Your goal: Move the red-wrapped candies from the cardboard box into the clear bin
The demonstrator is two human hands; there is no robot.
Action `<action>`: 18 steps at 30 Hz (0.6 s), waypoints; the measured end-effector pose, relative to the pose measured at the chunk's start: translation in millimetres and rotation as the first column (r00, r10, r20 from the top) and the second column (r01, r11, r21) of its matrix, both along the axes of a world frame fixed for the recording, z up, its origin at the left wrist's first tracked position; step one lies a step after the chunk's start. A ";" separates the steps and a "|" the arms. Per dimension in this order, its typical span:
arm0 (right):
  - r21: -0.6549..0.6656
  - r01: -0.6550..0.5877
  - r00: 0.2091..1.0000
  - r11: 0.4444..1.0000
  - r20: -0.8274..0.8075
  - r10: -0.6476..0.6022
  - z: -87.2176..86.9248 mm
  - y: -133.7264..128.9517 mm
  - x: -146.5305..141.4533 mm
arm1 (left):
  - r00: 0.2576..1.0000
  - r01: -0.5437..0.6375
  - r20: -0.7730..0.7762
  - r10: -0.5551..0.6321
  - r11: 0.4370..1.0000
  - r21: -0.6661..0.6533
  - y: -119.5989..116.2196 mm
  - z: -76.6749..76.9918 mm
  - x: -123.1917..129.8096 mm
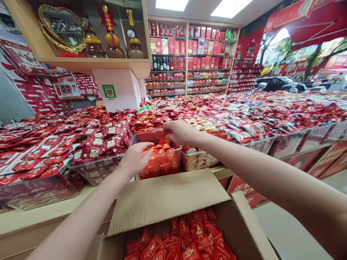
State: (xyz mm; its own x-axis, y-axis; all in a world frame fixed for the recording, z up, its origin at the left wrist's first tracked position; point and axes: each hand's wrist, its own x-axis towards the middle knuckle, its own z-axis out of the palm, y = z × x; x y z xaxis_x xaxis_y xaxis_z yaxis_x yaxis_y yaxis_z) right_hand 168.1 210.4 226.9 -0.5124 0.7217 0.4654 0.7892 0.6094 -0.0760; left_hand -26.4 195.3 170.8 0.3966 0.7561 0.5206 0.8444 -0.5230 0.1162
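A clear plastic bin point(159, 164) partly filled with small red-and-gold wrapped packets point(164, 147) stands in front of me. My left hand point(135, 155) is at the bin's near left side, its fingers stretched out and the thumb apart, with nothing seen in it. Over the bin's right side, my right hand point(181, 133) has its fingers curled down round a red packet point(163, 138), mostly hidden by the hand. Below the bin, an open cardboard box point(168, 200) holds many red packets point(199, 231) with gold characters, its far flap leaning toward the counter.
Bins of dark red packets point(101, 144) and red-and-white packets point(40, 159) stand to the left; gold packets point(199, 160) sit right of the middle bin. A glass display cabinet point(94, 64) overhangs the left side. Shelves point(187, 54) of bottles and boxes line the back.
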 end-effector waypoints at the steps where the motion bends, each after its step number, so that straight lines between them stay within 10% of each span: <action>1: -0.021 0.018 0.993 1.000 0.118 -0.016 0.1 12.0 -6.5 | 0.999 -0.023 -0.032 0.022 0.999 -0.035 9.7 -1.9 0.6; 9: -0.238 0.125 0.851 0.963 0.525 0.020 -11.2 38.2 -41.5 | 0.976 -0.183 -0.162 0.149 0.958 -0.222 25.4 -13.6 -1.8; 18: -0.390 0.238 0.800 0.890 0.598 0.048 -29.2 58.0 -56.5 | 0.994 0.057 -0.041 -0.097 0.828 -0.558 56.5 0.9 8.3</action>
State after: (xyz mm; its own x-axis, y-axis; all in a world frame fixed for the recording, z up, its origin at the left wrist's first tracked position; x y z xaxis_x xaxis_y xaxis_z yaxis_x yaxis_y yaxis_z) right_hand 111.6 268.4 197.7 -0.4948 0.8286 -0.2618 0.8180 0.5458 0.1815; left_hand -18.1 251.8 171.7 0.4836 0.8753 -0.0068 0.8200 -0.4503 0.3534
